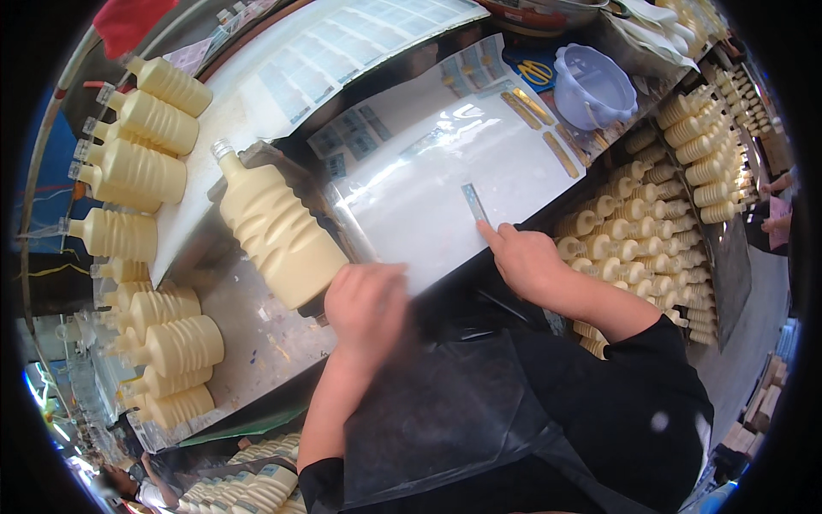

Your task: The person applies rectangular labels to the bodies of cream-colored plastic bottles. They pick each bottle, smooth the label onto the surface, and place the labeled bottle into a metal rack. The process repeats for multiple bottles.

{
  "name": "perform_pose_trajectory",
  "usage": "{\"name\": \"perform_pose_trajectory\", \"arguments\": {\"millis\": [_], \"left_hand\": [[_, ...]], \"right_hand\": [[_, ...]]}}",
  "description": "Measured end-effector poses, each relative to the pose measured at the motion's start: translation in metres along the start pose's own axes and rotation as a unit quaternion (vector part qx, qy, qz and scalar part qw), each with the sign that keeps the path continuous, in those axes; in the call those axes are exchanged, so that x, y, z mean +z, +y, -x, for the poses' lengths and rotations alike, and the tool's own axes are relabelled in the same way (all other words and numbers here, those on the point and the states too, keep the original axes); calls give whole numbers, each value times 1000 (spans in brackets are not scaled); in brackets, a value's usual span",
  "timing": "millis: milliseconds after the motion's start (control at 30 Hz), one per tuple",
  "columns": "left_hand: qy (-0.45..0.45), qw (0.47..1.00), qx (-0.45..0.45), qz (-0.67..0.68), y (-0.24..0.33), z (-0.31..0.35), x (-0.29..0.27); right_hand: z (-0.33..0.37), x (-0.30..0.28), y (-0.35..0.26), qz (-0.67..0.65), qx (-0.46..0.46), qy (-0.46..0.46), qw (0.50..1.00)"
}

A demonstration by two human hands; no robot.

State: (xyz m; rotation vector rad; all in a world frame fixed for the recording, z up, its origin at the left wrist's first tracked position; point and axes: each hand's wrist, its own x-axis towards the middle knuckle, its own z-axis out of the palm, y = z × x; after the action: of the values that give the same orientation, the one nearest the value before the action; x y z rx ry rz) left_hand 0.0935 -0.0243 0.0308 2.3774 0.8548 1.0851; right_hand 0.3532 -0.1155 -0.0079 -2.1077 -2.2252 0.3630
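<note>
A cream ribbed plastic bottle lies on its side on a metal work surface, neck pointing up-left. My left hand rests at the bottle's base end, fingers curled against it; it is blurred. My right hand lies on a glossy white backing sheet, index finger touching the lower end of a narrow silvery label strip.
Rows of cream bottles lie at the left and lower left. Many more stand packed in a bin at the right. A lilac plastic bowl, yellow scissors and gold label strips sit beyond the sheet.
</note>
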Motion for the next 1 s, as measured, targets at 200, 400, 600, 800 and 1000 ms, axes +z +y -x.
{"name": "perform_pose_trajectory", "arguments": {"millis": [200, 400, 600, 800, 1000], "left_hand": [[-60, 995, -62, 40, 3, -1, 8], [-221, 855, -355, 307, 1, 3, 22], [-185, 681, -508, 494, 8, -20, 25], [108, 711, -465, 516, 10, -47, -36], [252, 830, -383, 317, -37, -58, -79]], "right_hand": [[-3, 4, 9, -52, -28, 120, 991], [0, 11, 22, -111, -108, 172, 973], [-33, -63, -24, -315, -128, 105, 934], [-81, -111, -62, -95, -353, 230, 902], [-181, -115, -105, -127, -425, 324, 835]]}}
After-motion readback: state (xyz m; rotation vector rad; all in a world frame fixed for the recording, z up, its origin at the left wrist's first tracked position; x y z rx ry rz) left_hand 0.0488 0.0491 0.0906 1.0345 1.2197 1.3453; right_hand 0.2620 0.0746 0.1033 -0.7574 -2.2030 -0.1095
